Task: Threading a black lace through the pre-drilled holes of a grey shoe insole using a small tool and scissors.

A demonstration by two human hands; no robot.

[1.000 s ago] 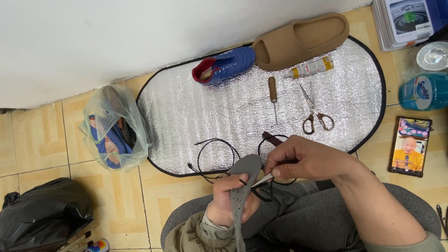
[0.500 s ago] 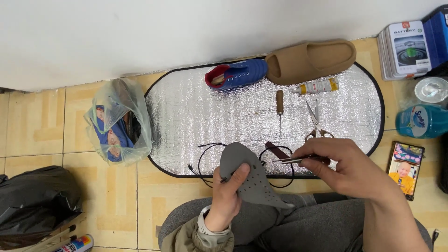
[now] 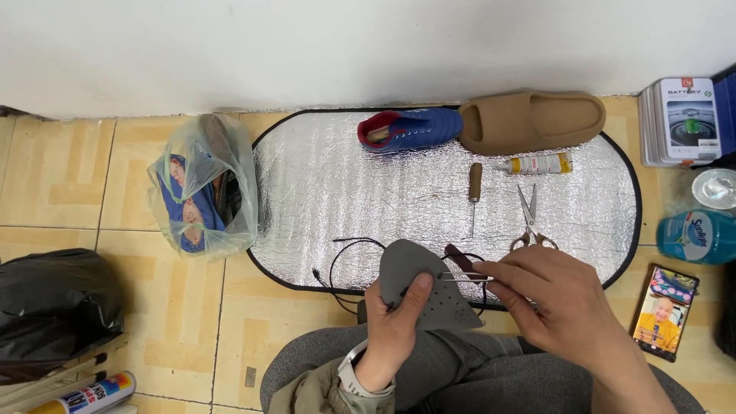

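Observation:
My left hand grips a grey perforated shoe piece from below, thumb pressed on its face. My right hand pinches a thin metal needle tool whose tip points left into the grey piece. A black cord loops on the silver mat just beyond the hands. A dark-handled tool lies behind the grey piece.
On the mat lie a blue shoe, a tan slipper, a wooden-handled awl, a glue tube and scissors. A plastic bag sits left, a black bag lower left, a phone and blue bottle right.
The grey piece has been turned from edge-on to face up and lifted toward the mat. My right hand moved right, drawing the needle tool out level.

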